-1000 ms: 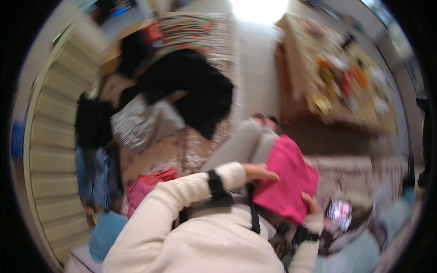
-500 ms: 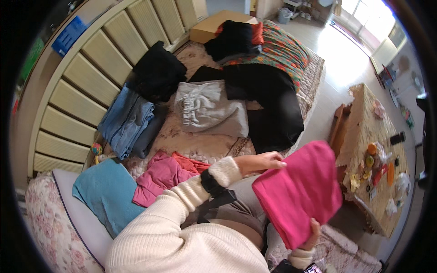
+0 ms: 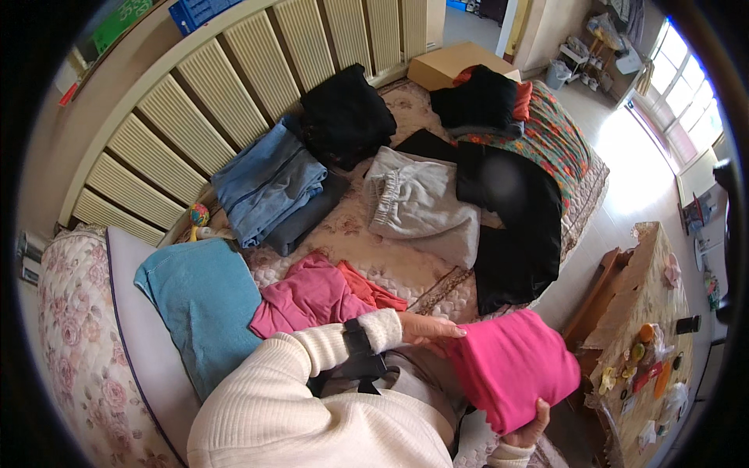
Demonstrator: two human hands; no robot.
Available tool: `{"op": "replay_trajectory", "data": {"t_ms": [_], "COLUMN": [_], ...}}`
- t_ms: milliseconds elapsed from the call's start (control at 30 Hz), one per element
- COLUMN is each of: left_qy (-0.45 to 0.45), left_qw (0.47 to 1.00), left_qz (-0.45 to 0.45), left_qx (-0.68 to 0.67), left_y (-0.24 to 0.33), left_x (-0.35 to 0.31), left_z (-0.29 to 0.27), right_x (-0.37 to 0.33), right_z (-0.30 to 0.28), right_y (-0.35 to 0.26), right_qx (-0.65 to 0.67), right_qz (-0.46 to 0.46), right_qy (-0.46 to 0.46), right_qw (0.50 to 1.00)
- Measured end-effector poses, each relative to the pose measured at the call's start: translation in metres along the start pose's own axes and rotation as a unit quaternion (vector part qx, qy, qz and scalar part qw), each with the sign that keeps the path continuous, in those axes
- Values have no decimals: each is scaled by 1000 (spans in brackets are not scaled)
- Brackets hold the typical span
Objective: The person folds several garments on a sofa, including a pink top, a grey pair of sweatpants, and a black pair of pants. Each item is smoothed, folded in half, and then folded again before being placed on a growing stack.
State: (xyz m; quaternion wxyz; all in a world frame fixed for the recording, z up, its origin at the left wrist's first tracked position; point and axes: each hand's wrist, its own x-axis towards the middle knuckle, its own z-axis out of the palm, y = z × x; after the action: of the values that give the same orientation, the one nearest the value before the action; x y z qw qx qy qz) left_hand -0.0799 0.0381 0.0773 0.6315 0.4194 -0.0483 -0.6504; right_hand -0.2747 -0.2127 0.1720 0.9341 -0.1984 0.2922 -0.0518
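Note:
A bright pink folded garment (image 3: 519,366) is held up in front of me, its folded layers showing along the left edge. My left hand (image 3: 431,331) is closed on its upper left corner, the thumb on top. At the lower right edge, my right hand (image 3: 534,426) grips it, with most of the fingers hidden beneath the cloth. On the bed near my left arm lie a crumpled rose-pink garment (image 3: 312,295), an orange-red one (image 3: 373,287) and a folded teal cloth (image 3: 199,292).
Grey drawstring trousers (image 3: 421,203) and black trousers (image 3: 519,265) lie across the bed. Folded jeans (image 3: 269,191) and a black garment (image 3: 347,113) are by the headboard (image 3: 226,70). A cardboard box (image 3: 460,64) stands at the far end. To the right is a cluttered table (image 3: 616,335).
My view has swung left, so the bed's things sit farther right and lower. The pink garment is tilted flatter and lower, with both hands still gripping it.

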Motion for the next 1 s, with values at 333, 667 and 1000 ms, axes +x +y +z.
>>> {"op": "replay_trajectory", "data": {"t_ms": [333,667,1000], "left_qy": [-204,187,460], "left_qw": [941,810,675], "left_qz": [153,449,555], "left_qx": [-221,-328,-160], "left_y": [27,38,49], "left_x": [-69,-194,-378], "left_z": [42,9,-179], "right_x": [32,54,80], "right_z": [139,220,184], "right_y": [31,127,105], "right_qx": [-95,-327,-377], "right_qz": [-15,284,213], "right_qy": [-89,-308,-262], "right_qw": [991,847,862]}}
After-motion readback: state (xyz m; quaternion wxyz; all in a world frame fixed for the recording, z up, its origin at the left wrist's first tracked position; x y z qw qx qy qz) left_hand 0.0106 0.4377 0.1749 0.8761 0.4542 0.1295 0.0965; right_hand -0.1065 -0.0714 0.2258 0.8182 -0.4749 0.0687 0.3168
